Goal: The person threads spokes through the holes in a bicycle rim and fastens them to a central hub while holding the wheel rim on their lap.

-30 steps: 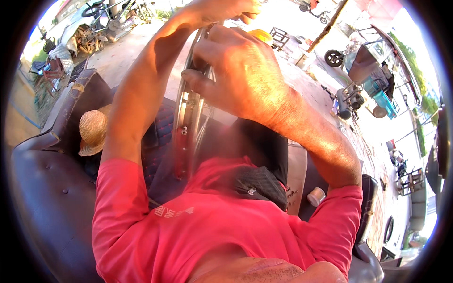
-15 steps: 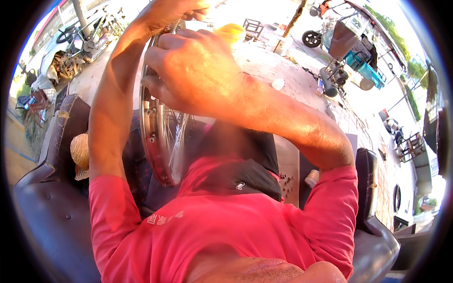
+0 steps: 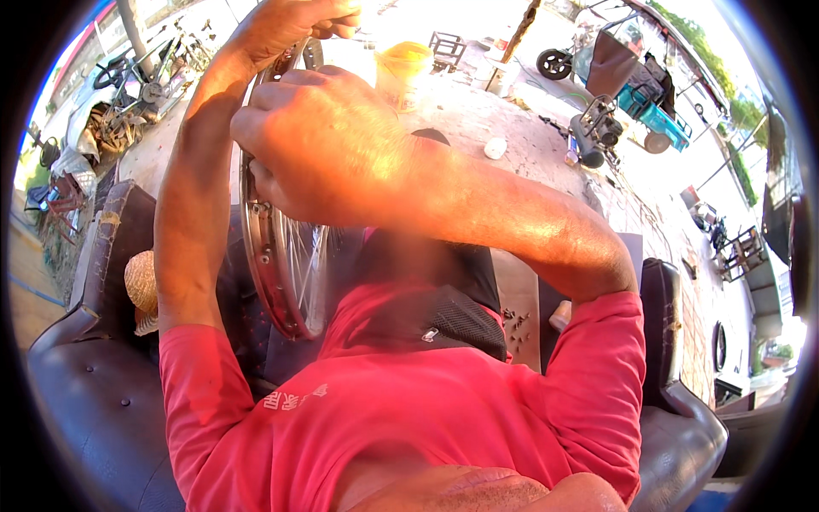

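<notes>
A spoked metal wheel rim (image 3: 277,290) stands on edge in front of me, left of my lap, its thin spokes showing inside the ring. At the far side, my left hand (image 3: 294,30) is closed with curled fingers beside the top of the rim; whatever its fingertips hold is hidden. My right hand (image 3: 320,145) reaches across to the left and is closed over the rim's near side, with the thumb against the metal. What its fingers grip does not show. Small dark pieces (image 3: 517,328) lie scattered on a brown board (image 3: 522,290) to the right of my lap.
I sit in a dark padded armchair (image 3: 107,418), a straw hat (image 3: 141,286) by its left arm. Ahead stand a yellow bucket (image 3: 401,77) and a small stool frame (image 3: 447,49). Farther right are a compressor-like machine (image 3: 597,132) and a blue cart (image 3: 653,115); bicycles (image 3: 153,81) stand far left.
My right hand has shifted left and slightly downward along the rim. My left hand has moved a little left and stays closed. The view has tilted, showing more of the yellow bucket.
</notes>
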{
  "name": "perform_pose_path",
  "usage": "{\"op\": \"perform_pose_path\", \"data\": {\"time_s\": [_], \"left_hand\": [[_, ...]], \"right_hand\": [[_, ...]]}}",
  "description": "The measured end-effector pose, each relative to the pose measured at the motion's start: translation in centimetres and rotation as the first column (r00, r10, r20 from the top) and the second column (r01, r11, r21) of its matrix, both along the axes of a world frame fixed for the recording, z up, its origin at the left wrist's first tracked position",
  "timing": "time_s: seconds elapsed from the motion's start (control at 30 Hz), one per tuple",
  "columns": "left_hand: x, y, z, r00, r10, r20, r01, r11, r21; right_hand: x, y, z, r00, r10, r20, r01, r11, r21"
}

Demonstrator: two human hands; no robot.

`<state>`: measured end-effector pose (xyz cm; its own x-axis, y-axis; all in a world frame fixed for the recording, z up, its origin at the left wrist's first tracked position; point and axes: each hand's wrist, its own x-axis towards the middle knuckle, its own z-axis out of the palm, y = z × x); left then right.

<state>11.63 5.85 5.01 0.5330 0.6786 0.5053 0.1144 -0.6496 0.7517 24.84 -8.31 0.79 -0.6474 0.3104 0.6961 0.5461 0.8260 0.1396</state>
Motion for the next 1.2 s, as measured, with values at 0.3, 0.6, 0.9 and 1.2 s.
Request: {"op": "perform_pose_path", "data": {"time_s": [0.3,0.6,0.9,1.2], "left_hand": [[-0.2,1.7,-0.4,1.000,-0.009,-0.001,0.009,0.999,0.048],[-1.1,1.0,-1.0,0.998,0.041,0.042,-0.039,0.997,-0.065],[-2.1,1.6,-1.1,0.998,0.031,0.061,-0.026,0.996,-0.083],[-2.5,1.5,-1.2,0.997,0.022,0.078,-0.017,0.997,-0.071]], "right_hand": [[-0.1,-0.2,1.4,0.994,-0.025,0.106,0.039,0.991,-0.132],[-1.6,-0.7,2.4,0.999,0.030,0.040,-0.022,0.981,-0.193],[-2.1,-0.7,2.3,0.997,0.079,-0.019,-0.081,0.940,-0.332],[-2.2,-0.2,2.2,0.995,0.083,0.054,-0.068,0.969,-0.237]]}}
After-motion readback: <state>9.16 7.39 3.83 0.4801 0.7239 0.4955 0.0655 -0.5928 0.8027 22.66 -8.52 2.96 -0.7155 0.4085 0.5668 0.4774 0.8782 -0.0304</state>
